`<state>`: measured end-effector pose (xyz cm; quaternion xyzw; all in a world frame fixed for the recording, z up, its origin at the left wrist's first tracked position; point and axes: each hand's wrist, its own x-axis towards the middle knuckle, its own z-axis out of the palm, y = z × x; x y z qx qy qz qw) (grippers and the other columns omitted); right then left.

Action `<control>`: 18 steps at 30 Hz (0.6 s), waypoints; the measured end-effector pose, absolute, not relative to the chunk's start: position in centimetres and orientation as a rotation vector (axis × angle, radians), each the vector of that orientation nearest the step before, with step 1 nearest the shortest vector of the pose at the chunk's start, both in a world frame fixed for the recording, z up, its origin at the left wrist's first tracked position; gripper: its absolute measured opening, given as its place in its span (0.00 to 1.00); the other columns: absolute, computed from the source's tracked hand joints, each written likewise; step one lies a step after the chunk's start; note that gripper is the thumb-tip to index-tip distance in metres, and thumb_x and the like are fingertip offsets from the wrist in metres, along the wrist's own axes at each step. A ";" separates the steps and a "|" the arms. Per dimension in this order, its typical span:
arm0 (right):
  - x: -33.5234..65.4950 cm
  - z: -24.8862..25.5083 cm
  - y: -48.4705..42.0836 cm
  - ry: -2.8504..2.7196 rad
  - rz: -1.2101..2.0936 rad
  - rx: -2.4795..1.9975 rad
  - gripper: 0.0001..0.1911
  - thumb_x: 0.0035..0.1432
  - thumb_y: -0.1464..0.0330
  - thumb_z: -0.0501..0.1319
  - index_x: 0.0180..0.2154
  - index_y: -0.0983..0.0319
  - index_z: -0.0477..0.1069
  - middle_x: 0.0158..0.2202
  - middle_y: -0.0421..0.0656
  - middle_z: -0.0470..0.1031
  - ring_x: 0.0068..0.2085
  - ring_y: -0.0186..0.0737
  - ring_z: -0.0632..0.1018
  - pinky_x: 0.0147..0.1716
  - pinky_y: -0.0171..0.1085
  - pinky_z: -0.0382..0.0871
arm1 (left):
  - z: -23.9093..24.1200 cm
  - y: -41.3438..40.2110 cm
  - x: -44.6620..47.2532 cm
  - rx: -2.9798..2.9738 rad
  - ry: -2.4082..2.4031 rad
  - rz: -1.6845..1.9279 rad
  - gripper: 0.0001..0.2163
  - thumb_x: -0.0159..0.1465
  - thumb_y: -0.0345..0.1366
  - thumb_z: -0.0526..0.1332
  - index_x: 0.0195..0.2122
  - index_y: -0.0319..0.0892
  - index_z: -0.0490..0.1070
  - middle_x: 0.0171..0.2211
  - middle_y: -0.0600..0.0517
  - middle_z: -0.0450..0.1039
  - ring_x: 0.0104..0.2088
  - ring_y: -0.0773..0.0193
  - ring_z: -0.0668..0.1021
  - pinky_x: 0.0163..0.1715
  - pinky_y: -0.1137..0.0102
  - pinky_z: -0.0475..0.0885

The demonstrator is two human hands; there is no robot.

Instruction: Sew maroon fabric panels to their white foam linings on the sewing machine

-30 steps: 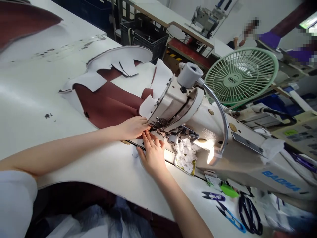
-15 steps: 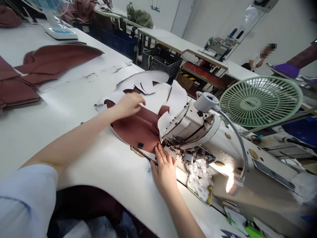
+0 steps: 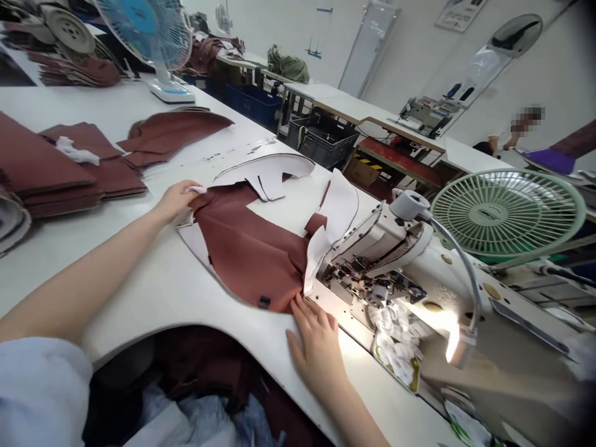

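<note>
A reddish-brown fabric piece (image 3: pixel 251 254) with white backing lies spread on the white table, left of the sewing machine (image 3: pixel 367 248). My left hand (image 3: pixel 179 197) is closed on the far left edge of this fabric, where a bit of white backing shows at the fingertips. At the near right corner, my right hand (image 3: pixel 319 338) lies with fingers stretched out, the fingertips touching the fabric edge beside the machine's bed. A small black tab (image 3: pixel 264 302) sits near the fabric's front edge. White-backed flaps (image 3: pixel 342 205) of the piece reach behind the machine head.
Stacked brown fabric pieces (image 3: pixel 51 167) lie on the left of the table. A blue-white fan (image 3: pixel 170 90) stands behind them; a green fan (image 3: pixel 507 214) is at right. A lit lamp (image 3: pixel 459 347) hangs over white tape rolls (image 3: pixel 395 354). Another person (image 3: pixel 498 141) is far right.
My left hand has moved left from above the fabric and closed on its far edge. The fabric lies slightly farther left from the machine's needle area. My view has tilted upward and left.
</note>
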<state>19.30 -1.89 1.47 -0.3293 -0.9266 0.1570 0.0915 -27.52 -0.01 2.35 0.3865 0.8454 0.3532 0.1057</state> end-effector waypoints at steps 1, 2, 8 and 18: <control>19.1 1.7 -3.5 -2.780 0.586 -0.906 0.25 0.66 0.65 0.55 0.63 0.60 0.65 0.65 0.48 0.65 0.62 0.55 0.67 0.57 0.55 0.61 | 2.6 -2.1 -28.7 1.066 2.463 1.101 0.17 0.67 0.35 0.52 0.54 0.34 0.67 0.41 0.49 0.76 0.36 0.66 0.73 0.40 0.73 0.70; 19.1 1.8 -5.0 -2.813 0.743 -0.804 0.24 0.66 0.63 0.56 0.62 0.58 0.67 0.64 0.47 0.67 0.62 0.54 0.67 0.58 0.54 0.61 | 2.9 -4.2 -29.7 1.000 2.436 1.160 0.18 0.68 0.35 0.52 0.57 0.33 0.64 0.41 0.51 0.75 0.34 0.69 0.72 0.39 0.75 0.70; 20.8 1.8 -7.6 -2.486 1.826 -0.938 0.28 0.66 0.45 0.50 0.36 0.56 0.81 0.33 0.44 0.82 0.35 0.42 0.80 0.36 0.36 0.74 | 4.2 -16.2 -32.1 0.737 2.345 1.402 0.21 0.65 0.41 0.57 0.57 0.39 0.64 0.45 0.54 0.74 0.38 0.70 0.71 0.38 0.79 0.68; 11.9 3.3 0.1 -1.755 1.531 -1.492 0.55 0.52 0.50 0.65 0.72 0.57 0.40 0.42 0.46 0.78 0.32 0.48 0.80 0.21 0.39 0.70 | 6.6 -22.6 -33.5 0.403 1.865 1.417 0.39 0.60 0.68 0.52 0.62 0.44 0.64 0.47 0.50 0.77 0.40 0.63 0.76 0.41 0.69 0.74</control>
